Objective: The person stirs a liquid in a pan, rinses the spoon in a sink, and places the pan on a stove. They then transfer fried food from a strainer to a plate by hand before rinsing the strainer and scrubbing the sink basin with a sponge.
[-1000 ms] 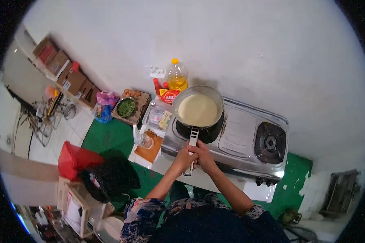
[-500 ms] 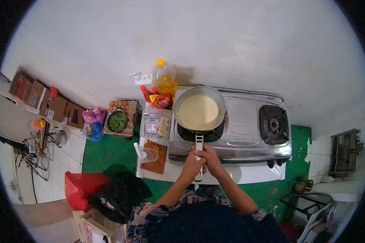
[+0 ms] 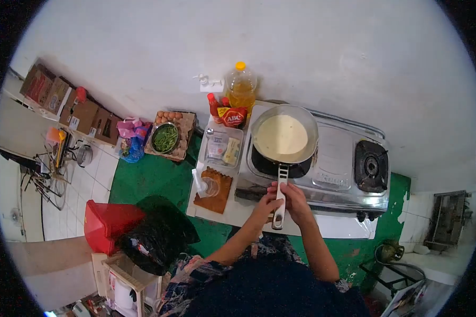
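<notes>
A grey metal frying pan point(image 3: 311, 138) sits over the left burner, with a pale cream-coloured mixture point(image 3: 281, 134) covering its bottom. Its long light handle point(image 3: 283, 182) points towards my body. From the left, my left hand point(image 3: 267, 207) closes on the lower handle, the thumb lying against it. My right hand point(image 3: 295, 201) grips the handle from the right, a little higher, with fingertips showing on its far side. The undersides of both hands are hidden. Beneath the pan is the silver gas stove point(image 3: 330, 177).
Left of the stove are a plastic container point(image 3: 232, 162) with packets, a clear measuring cup point(image 3: 210, 186) on a brown cloth point(image 3: 219, 203), an oil bottle point(image 3: 242, 92) and red sauce bottles point(image 3: 213, 105). Farther left, a bowl of greens point(image 3: 165, 138) rests on an egg tray point(image 3: 188, 127).
My hands were clasped together around the handle; now they are slightly apart on either side of it. The whole view has shifted, and the pan appears farther right.
</notes>
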`<state>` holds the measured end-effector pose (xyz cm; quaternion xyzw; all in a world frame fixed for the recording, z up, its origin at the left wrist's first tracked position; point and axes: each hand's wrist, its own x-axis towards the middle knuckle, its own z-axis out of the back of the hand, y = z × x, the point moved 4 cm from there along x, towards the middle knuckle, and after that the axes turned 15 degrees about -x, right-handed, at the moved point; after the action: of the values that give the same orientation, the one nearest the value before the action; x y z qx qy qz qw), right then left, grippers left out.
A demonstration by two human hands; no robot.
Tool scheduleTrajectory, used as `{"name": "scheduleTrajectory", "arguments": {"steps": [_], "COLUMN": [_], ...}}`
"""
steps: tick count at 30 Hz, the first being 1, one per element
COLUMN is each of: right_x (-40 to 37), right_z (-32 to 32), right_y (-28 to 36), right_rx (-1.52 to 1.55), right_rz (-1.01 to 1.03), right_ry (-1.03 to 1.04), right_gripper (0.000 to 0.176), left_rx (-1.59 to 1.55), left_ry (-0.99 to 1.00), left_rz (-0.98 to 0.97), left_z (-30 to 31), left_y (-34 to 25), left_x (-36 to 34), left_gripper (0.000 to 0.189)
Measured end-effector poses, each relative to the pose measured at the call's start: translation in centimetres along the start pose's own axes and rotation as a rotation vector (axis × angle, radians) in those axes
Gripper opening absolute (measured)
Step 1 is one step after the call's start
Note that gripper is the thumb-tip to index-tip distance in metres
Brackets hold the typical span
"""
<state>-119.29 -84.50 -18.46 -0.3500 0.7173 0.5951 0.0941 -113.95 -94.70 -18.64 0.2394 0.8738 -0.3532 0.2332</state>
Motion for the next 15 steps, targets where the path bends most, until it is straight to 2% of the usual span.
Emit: {"name": "scheduleTrajectory", "arguments": {"steps": [2, 4, 6, 8, 10, 12, 13, 14, 15], "right_x": [-0.1, -0.3, -1.0, -2.2, -4.4, -8.0, -9.8, -11.6, -13.5], "right_z": [-0.3, -0.4, 0.3, 1.7, 4.6, 8.0, 9.6, 11.4, 12.7], "right_y": [0.2, 0.2, 0.2, -0.1, -1.4, -2.7, -4.4, -6.9, -9.6], "right_rx": [-0.003, -0.010, -0.007, -0.015, 0.035, -0.137, -0.111, -0.127, -0.139], "right_rz": [0.027, 0.023, 0.028, 0.060, 0.098, 0.210, 0.227, 0.143, 0.054], "right_ry": [-0.012, -0.028, -0.065, -0.178, -0.312, -0.511, -0.573, -0.664, -0.749], "right_gripper": [0.040, 0.045, 0.050, 0.054, 0.052, 0.049, 0.049, 0.046, 0.043], "left_rx": [-0.030, 0.093, 0.149, 0.245, 0.400, 0.330, 0.618, 0.907, 0.942], "left_ry": [-0.120, -0.257, -0.362, -0.392, -0.345, -0.129, -0.088, -0.044, 0.011], "left_rz": [-0.070, -0.135, -0.219, -0.209, -0.155, -0.140, -0.018, 0.094, 0.106], "left_z": [2.8, 6.9, 10.4, 13.8, 15.4, 15.5, 15.1, 14.8, 14.9], "left_y": [-0.1, 0.2, 0.8, 2.1, 3.2, 5.3, 6.1, 7.1, 8.1], "left_x": [-1.3, -2.0, -3.8, -4.8, -5.5, -6.0, -5.9, -5.7, -5.5], "left_gripper": [0.037, 0.021, 0.014, 0.012, 0.013, 0.012, 0.014, 0.016, 0.016]}}
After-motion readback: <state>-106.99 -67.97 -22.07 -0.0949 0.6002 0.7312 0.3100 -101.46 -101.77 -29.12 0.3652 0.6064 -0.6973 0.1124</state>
